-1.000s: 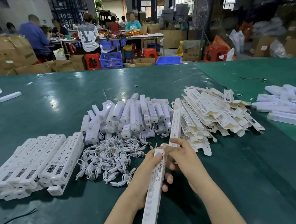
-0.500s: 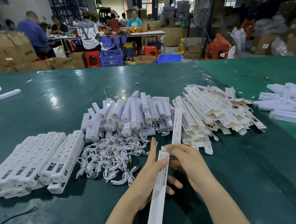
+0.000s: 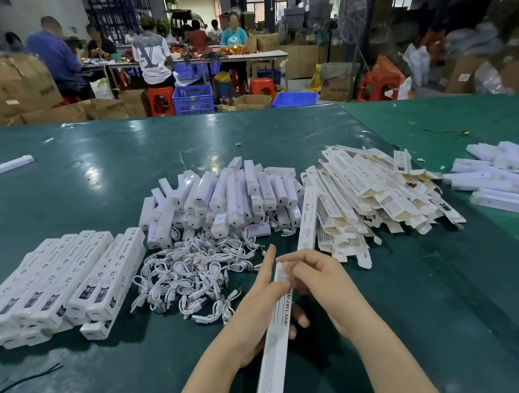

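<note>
Left hand wraps the long white cardboard lamp box, index finger now lifted clear; right hand pinches its top flap, so closing's probably nearly done.

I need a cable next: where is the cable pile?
Head view: the cable pile lies centre-left on the table, between the packed boxes and the left hand.
</note>
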`<state>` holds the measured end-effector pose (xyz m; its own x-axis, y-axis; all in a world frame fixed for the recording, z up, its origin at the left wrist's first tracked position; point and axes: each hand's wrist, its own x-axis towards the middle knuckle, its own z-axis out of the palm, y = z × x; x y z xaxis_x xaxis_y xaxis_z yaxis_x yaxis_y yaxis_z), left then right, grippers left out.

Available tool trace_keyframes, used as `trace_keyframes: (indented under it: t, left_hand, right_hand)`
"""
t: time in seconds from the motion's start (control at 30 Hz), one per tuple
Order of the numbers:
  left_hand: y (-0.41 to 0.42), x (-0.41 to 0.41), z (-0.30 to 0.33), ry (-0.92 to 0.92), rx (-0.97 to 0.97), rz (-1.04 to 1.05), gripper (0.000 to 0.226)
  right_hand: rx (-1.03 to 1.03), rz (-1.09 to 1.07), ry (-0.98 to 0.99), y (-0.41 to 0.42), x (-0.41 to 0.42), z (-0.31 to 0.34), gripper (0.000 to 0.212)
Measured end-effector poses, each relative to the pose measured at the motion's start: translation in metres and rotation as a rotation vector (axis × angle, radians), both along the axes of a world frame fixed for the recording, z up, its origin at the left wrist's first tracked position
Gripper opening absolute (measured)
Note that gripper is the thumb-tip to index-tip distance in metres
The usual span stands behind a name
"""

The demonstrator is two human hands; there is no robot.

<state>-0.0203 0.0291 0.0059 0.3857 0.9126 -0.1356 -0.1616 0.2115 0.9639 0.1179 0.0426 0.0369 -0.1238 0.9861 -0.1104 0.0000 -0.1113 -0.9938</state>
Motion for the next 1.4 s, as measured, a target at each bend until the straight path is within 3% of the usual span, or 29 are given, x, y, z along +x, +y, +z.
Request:
trace_keyframes:
  t: [0.17,0.3,0.4,0.5,0.6,0.7,0.77,0.83,0.93,1.07,1.27,1.4]
  left_hand:
    - [-0.001,-0.002,-0.002,0.011,0.006,-0.032,0.070]
    - [0.003,0.000,-0.008,-0.048,-0.029,0.009,0.066]
    - [0.005,0.001,-0.009,-0.111,-0.072,0.064,0.064]
    - [0.003,0.001,-0.007,-0.146,-0.097,0.075,0.060]
    - [0.003,0.002,-0.005,-0.160,-0.093,0.075,0.042]
    - [0.007,0.000,0.000,-0.273,-0.092,0.169,0.028]
    - [0.009,-0.004,0.003,-0.413,-0.143,0.237,0.035]
    - [0.010,-0.008,0.004,-0.487,-0.212,0.240,0.043]
    - [0.013,-0.012,0.002,-0.397,-0.229,0.234,0.056]
    - [0.010,-0.007,-0.001,-0.344,-0.220,0.239,0.058]
    - [0.009,0.000,0.002,-0.187,-0.012,0.317,0.050]
    - [0.005,-0.001,0.004,-0.140,0.092,0.348,0.062]
  right_hand:
    - [-0.104,-0.020,0.081,0.003,0.001,-0.001,0.020]
    - [0.063,0.011,-0.090,0.002,0.001,-0.004,0.020]
    - [0.239,0.098,-0.238,-0.002,0.000,-0.007,0.007]
    - [0.237,0.141,-0.242,-0.001,0.003,-0.008,0.018]
    - [0.215,0.065,-0.248,0.003,0.003,-0.011,0.011]
    - [0.214,0.011,-0.209,0.002,0.001,-0.010,0.028]
    - [0.315,0.092,-0.281,-0.001,0.003,-0.007,0.048]
    - [0.383,0.244,-0.330,-0.004,0.003,-0.005,0.055]
    - [0.386,0.387,-0.296,-0.007,-0.001,-0.009,0.052]
    - [0.490,0.281,-0.373,-0.005,-0.002,-0.008,0.052]
    - [0.321,0.091,-0.011,0.000,0.003,-0.001,0.020]
    - [0.225,0.288,-0.271,-0.002,0.001,-0.008,0.031]
